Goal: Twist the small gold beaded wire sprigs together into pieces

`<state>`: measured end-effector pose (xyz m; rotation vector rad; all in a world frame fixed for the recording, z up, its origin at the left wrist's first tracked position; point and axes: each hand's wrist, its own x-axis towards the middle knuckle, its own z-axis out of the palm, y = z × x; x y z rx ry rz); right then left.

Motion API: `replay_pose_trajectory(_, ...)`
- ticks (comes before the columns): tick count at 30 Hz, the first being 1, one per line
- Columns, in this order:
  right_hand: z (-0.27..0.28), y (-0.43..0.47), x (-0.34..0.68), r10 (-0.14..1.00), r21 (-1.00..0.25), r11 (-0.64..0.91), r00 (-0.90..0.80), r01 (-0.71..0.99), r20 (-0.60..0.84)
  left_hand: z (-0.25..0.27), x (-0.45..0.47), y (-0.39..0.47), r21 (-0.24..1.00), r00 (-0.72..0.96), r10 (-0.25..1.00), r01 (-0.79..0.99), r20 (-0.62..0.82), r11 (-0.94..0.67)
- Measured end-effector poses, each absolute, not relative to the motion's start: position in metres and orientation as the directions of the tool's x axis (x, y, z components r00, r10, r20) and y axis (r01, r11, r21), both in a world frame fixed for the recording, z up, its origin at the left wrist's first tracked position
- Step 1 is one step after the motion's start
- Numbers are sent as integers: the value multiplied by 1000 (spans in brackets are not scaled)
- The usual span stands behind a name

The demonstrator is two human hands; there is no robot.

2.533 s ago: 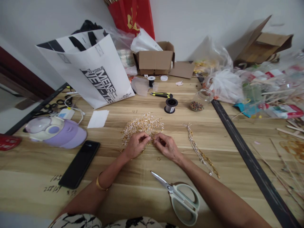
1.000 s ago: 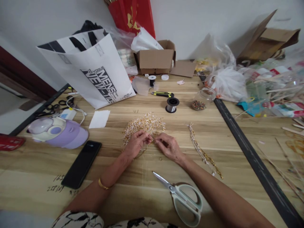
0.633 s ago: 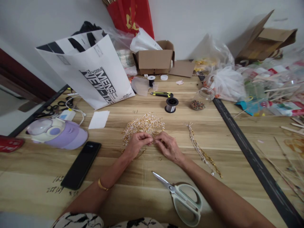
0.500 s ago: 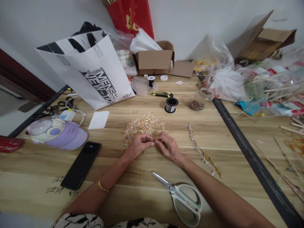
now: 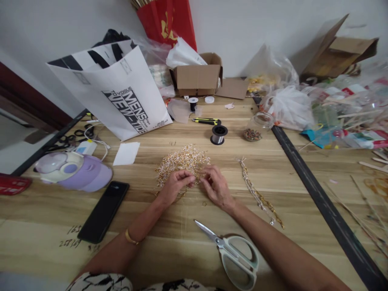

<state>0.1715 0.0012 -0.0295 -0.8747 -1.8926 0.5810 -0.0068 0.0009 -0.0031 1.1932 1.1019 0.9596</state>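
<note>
A heap of small gold and silver chain pieces (image 5: 178,159) lies on the wooden table in front of me. At its near edge, my left hand (image 5: 176,186) is closed in a pinch, thumb against forefinger; what sits between the tips is too small to make out. My right hand (image 5: 216,186) is at the heap's right edge, thumb and fingers slightly apart, nothing visible between them. A tiny ring (image 5: 204,204) rests just below the hands. Silver and gold chains (image 5: 257,194) lie together to the right. Nearer me are scissors with pale handles (image 5: 238,258).
A black phone (image 5: 103,212) and a purple container (image 5: 86,171) are on the left. A wire spool (image 5: 218,135), a yellow-black cutter (image 5: 207,121) and a jar of beads (image 5: 253,133) stand beyond the heap. A white paper bag (image 5: 112,93) and a cardboard box (image 5: 198,76) are farther back.
My fingertips met before; now the hands are slightly apart. The right fingers have lifted and parted, while the left hand has shifted a little left, still pinched.
</note>
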Motion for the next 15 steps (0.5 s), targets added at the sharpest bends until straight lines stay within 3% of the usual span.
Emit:
replay_pose_trajectory(6,-27,4,170,738,-694,659,-431,290,520,-9,-7,2,987,235,962,-43,-139,153)
replay_pose_trajectory(15,-30,5,171,752,-721,634,-439,278,492,-4,-5,0,989,276,953,-30,-129,142)
